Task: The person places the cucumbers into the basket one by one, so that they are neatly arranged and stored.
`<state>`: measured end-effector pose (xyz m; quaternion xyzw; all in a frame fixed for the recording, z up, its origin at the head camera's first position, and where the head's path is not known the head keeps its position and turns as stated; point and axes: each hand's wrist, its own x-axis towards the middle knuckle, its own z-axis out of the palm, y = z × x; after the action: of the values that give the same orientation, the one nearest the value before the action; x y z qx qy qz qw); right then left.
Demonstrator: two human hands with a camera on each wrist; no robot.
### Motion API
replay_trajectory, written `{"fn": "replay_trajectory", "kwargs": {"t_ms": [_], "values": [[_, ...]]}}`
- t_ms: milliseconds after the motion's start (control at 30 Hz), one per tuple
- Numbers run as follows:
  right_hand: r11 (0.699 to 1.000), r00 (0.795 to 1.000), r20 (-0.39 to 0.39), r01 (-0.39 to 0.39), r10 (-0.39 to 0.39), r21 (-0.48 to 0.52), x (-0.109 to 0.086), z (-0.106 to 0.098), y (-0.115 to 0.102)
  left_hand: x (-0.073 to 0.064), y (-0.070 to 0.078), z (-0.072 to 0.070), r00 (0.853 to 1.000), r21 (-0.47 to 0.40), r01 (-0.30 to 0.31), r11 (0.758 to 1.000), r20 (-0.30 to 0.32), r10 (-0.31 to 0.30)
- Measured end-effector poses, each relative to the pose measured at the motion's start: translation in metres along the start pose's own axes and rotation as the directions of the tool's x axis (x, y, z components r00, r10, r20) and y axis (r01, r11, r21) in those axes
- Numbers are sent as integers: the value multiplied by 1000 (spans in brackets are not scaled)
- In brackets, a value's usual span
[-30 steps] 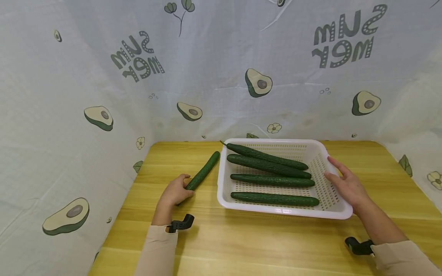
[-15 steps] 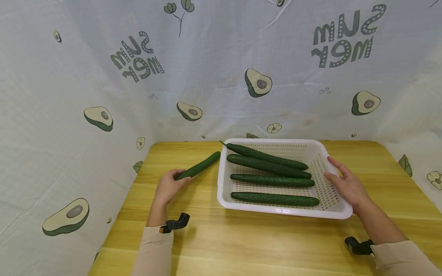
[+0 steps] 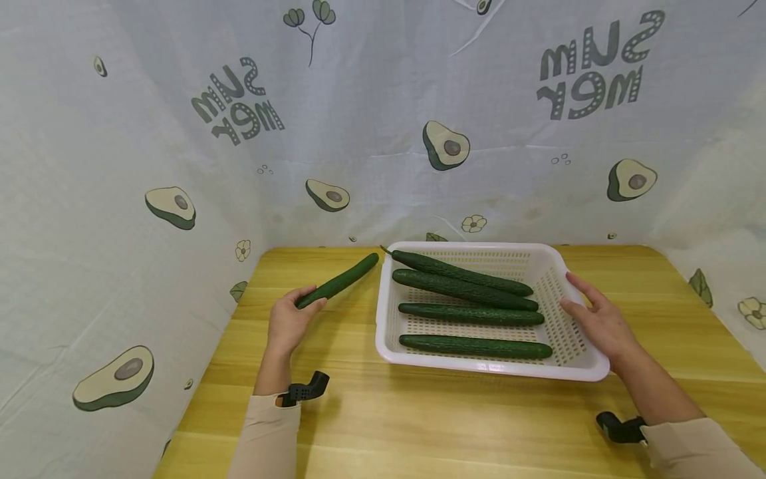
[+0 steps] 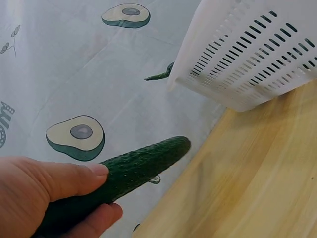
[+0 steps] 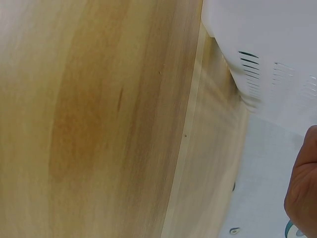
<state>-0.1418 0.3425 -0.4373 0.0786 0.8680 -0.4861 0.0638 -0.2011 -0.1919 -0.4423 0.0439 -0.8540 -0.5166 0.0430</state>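
Observation:
My left hand point(image 3: 289, 324) grips one end of a green cucumber point(image 3: 342, 281), its thumb along the near side in the left wrist view. The cucumber's free end points up and right, close to the left rim of a white plastic basket point(image 3: 491, 368). My right hand point(image 3: 606, 326) holds the basket's right side, thumb over the rim and fingers outside. Several more cucumbers lie in the basket, such as a front cucumber point(image 3: 475, 346) and a back cucumber point(image 3: 461, 271) whose stem pokes past the rim. The right wrist view catches only part of the right hand point(image 5: 303, 191).
The basket stands on a yellow wood-grain table point(image 3: 371, 426), right of its middle. A pale cloth point(image 3: 371, 133) printed with avocados hangs behind and along the sides of the table. Each wrist carries a black camera mount, such as the left mount point(image 3: 304, 391).
My left hand has taken hold of the cucumber that lay left of the basket, raised it and swung it flatter, moving slightly left and away from me. The right hand and basket have stayed put.

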Motion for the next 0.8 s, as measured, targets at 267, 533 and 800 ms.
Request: {"fn": "replay_trajectory", "kwargs": {"t_ms": [267, 533, 800], "values": [[1000, 1000, 9, 1, -1, 4, 1, -1, 1, -3, 8, -2, 996, -82, -25, 996, -92, 17], [1000, 1000, 8, 2, -2, 11, 0, 0, -1, -7, 18, -3, 992, -168, -69, 983, -118, 49], [1000, 1000, 7, 9, -9, 14, 0, 0, 0, -14, 33, -2, 989, -237, -118, 964, -117, 92]]}}
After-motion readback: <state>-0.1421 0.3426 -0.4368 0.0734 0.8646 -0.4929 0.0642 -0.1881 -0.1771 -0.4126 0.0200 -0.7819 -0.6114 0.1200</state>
